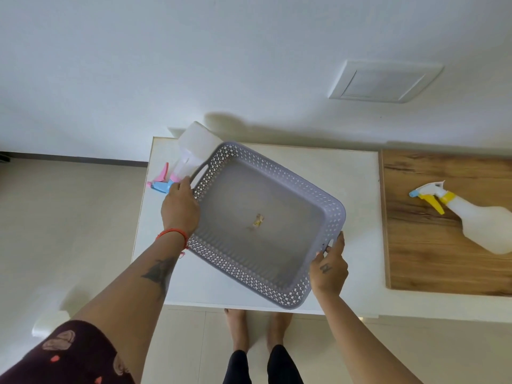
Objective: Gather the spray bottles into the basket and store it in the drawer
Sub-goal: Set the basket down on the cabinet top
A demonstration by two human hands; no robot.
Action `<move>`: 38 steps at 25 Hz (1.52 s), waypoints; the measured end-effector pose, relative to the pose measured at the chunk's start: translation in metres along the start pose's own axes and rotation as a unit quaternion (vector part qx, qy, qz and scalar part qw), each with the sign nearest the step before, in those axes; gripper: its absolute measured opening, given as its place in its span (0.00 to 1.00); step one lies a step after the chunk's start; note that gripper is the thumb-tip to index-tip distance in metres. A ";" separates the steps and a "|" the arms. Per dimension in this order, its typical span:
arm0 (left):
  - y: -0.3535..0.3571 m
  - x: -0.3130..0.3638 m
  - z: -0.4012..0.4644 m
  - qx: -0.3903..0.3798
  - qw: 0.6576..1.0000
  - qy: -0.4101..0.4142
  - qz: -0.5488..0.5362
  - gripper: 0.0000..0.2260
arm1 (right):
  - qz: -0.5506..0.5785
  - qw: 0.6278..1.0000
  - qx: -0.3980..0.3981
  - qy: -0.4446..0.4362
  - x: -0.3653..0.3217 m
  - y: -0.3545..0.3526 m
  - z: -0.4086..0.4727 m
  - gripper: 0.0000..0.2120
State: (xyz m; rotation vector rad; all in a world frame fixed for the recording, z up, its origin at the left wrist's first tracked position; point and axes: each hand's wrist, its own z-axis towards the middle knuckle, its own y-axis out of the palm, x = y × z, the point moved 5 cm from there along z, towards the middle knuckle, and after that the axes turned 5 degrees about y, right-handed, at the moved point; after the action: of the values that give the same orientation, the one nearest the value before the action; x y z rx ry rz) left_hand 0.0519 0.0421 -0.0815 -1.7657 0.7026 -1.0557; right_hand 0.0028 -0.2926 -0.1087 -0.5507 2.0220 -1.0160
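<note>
- The right hand (329,268) gripped the near handle of the grey basket (277,189), which sat askew on the white table (357,189).
- The left hand (180,206) gripped the far handle.
- A pink-and-blue spray bottle (191,151) lay behind the basket; a yellow-trigger spray bottle (476,220) lay on the wooden surface (432,267).

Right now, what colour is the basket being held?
Greyish lavender basket with white-looking lattice holes around its sides; seen in the head view.
</note>
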 end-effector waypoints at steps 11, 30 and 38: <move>0.001 -0.019 -0.070 0.030 0.996 -0.047 -0.064 0.11 | -0.076 0.990 -0.036 -0.113 -0.006 -0.030 0.053 0.25; -0.001 -0.020 -0.102 0.028 0.978 -0.131 -0.160 0.18 | -0.069 0.983 -0.015 -0.169 -0.025 -0.045 0.053 0.30; -0.039 0.001 -0.023 0.120 0.787 -0.340 -0.500 0.23 | 0.074 0.886 -0.134 -0.439 -0.229 0.013 -0.009 0.27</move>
State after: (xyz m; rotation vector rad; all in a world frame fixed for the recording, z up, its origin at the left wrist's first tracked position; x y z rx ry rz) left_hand 0.0325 0.0470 -0.0408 -2.0852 -0.8981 -0.9426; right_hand 0.1306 -0.1292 -0.0112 -0.8069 1.3412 -0.2761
